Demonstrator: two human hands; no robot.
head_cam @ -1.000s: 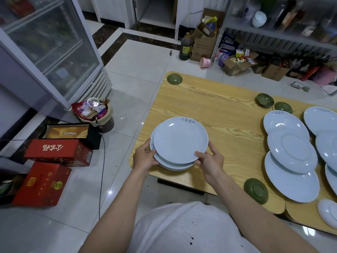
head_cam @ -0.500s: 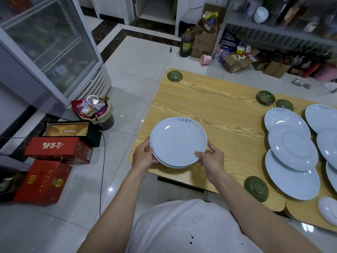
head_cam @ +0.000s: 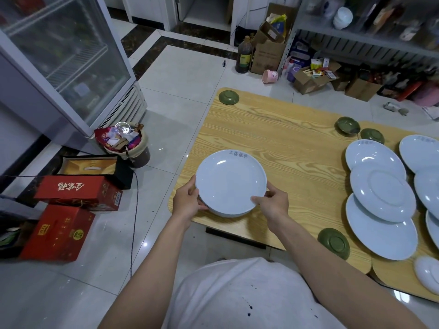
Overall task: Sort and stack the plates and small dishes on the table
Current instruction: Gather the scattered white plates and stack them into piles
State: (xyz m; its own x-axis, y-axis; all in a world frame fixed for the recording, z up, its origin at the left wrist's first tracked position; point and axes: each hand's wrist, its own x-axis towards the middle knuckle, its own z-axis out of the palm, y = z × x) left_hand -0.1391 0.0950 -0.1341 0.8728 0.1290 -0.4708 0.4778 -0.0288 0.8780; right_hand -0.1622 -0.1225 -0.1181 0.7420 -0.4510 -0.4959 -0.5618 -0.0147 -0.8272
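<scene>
Glass-door fridge point(head_cam: 59, 58) left — red boxes point(head_cam: 69, 212), full bin point(head_cam: 128, 144) on floor.

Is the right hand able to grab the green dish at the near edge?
Probably yes: the dish lies uncovered close to the right hand, bare table between, once it lets go of the plates.

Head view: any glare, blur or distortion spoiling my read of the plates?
Head view: sharp on the stack, its rim print legible; small highlights on the right plates, nothing washed out; wide-angle bending curves the table edges and fridge; shelf at top right is soft; floor shows bright reflections.
</scene>
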